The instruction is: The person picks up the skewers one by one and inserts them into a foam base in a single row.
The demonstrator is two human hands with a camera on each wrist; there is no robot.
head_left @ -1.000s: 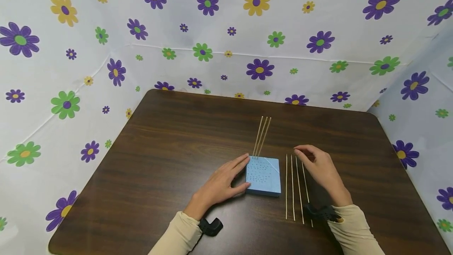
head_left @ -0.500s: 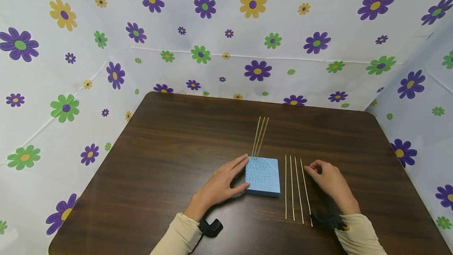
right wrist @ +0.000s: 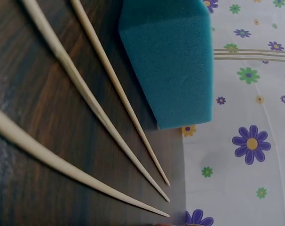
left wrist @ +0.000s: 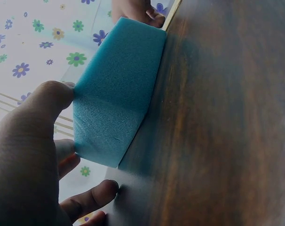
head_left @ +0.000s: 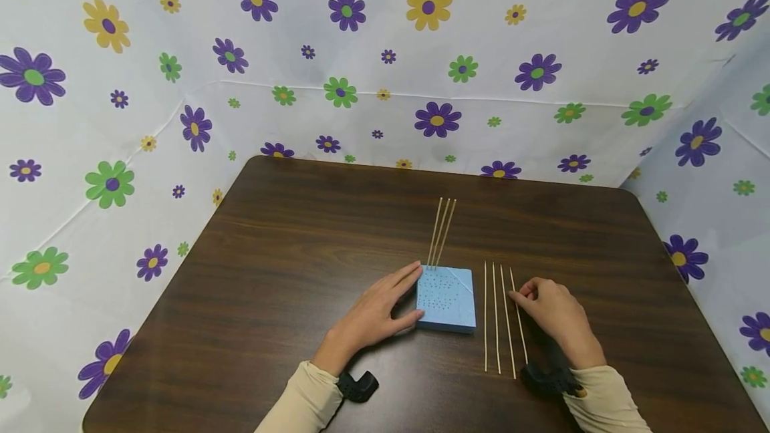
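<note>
A light-blue foam block [head_left: 446, 316], dotted with small holes on top, sits on the table. Three thin wooden skewers [head_left: 442, 232] stand in its far left edge. My left hand [head_left: 375, 309] rests against the block's left side, thumb near the front corner and straight fingers at the back corner. Right of the block, several loose skewers [head_left: 496, 319] lie in a row. My right hand [head_left: 556, 313] pinches the rightmost skewer [head_left: 521, 329] near its upper part, thumb and curled fingers around it. In the right wrist view, loose skewers [right wrist: 109, 122] lie beside the block [right wrist: 175, 66]; that hand is almost wholly hidden.
The dark wood table [head_left: 289, 246] carries all of this, its far edge meeting a white cloth [head_left: 385, 72] printed with flowers. A black wrist camera [head_left: 357, 386] sits on the left wrist and another [head_left: 544, 379] on the right, close to the skewers' near ends.
My right hand first drew back toward me and to the right, off the rightmost skewer, then came left onto it lower down. The left hand and the block stay put.
</note>
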